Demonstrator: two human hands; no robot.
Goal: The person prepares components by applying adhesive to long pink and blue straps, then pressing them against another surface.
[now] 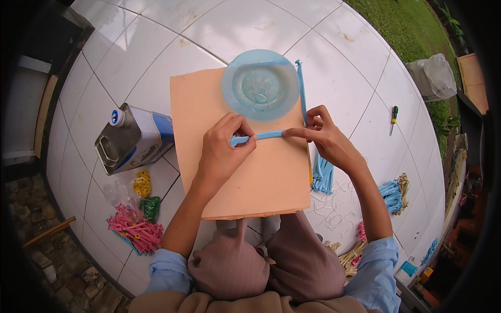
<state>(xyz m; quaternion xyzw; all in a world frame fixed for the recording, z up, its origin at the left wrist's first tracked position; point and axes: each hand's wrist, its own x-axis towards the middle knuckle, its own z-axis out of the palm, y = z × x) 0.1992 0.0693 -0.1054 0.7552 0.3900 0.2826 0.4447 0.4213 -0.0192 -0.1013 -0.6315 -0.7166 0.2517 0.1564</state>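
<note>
My left hand (222, 146) pinches a light blue flat strip (269, 135) between thumb and fingers, its short end poking out past them. On the other side, the index finger of my right hand (331, 141) stretches along the strip while the other fingers curl. A blue length with a knotted tip (302, 91) runs up from my right hand along the board's edge; whether it is the same strip is hidden by the fingers. Under both hands lies a peach-coloured board (245, 188). Just beyond them a translucent blue bowl (228, 86) stands on it, with something clear inside.
Left of the board stands a metal can (138, 138) with a blue cap. Near it lie pink strips (136, 229) and bags of yellow (141, 183) and green (150, 208) bits. Blue strip bundles (323, 175), pale loose threads (334, 211) and a screwdriver (394, 120) lie on the right tiles.
</note>
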